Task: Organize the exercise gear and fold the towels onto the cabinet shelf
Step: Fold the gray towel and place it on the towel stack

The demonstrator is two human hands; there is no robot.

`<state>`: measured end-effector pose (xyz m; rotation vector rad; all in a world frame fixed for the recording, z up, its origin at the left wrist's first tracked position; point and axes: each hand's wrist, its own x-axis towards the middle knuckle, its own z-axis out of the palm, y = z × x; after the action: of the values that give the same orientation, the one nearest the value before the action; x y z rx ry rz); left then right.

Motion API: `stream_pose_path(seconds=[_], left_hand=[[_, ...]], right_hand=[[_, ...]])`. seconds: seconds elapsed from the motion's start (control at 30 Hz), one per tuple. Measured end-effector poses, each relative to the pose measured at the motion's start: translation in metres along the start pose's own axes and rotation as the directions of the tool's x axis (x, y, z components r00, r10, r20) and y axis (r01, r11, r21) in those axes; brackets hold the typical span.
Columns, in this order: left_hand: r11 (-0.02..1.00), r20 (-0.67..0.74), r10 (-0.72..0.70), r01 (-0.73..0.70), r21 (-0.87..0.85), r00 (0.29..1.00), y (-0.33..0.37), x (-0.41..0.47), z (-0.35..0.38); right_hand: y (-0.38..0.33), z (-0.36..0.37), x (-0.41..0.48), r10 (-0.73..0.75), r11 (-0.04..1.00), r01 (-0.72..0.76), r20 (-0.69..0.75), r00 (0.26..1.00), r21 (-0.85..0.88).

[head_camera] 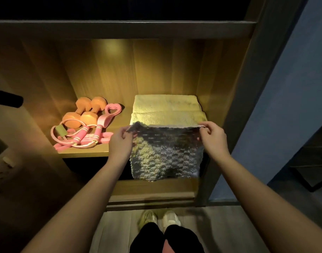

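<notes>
A grey knobbly towel (165, 154) hangs in front of the lit cabinet shelf (83, 154). My left hand (121, 143) pinches its top left corner and my right hand (214, 137) pinches its top right corner. Behind it, on the right half of the shelf, lies a folded pale towel (165, 108). On the left half sit two orange dumbbells (85, 112), a pink skipping rope (83, 136) and a pink resistance band (109, 115) with a heart-shaped loop, lying close together.
A shelf board (120, 29) runs overhead and a lower shelf (151, 189) sits below the hanging towel. The cabinet's right wall (244, 106) stands beside my right hand. A dark object (6, 98) juts in at the far left. My feet (160, 219) are on the floor.
</notes>
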<state>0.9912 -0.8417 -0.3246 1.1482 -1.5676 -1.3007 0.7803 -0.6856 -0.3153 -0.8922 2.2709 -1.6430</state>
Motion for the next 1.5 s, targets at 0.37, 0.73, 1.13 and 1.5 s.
stream_pose_path(seconds=[0.37, 0.73, 1.13, 1.5], left_hand=[[0.91, 0.17, 0.17, -0.221, 0.351, 0.971, -0.044, 0.087, 0.074], [0.234, 0.532, 0.251, -0.584, 0.777, 0.809, -0.066, 0.122, 0.114], [0.347, 0.22, 0.141, -0.256, 0.902, 0.965, -0.063, 0.123, 0.068], [0.744, 0.072, 0.219, -0.214, 0.633, 0.973, -0.133, 0.029, 0.02]], right_hand=[[0.044, 0.082, 0.092, 0.094, 0.976, -0.075, 0.084, 0.992, -0.203], [0.071, 0.117, 0.117, 0.0, 0.557, 0.381, 0.458, 0.889, -0.738], [0.085, 0.065, 0.117, 0.164, 0.553, 0.078, 0.2, 0.966, -0.83], [0.142, 0.05, 0.007, -0.065, 0.938, 0.034, -0.078, 0.995, -0.345]])
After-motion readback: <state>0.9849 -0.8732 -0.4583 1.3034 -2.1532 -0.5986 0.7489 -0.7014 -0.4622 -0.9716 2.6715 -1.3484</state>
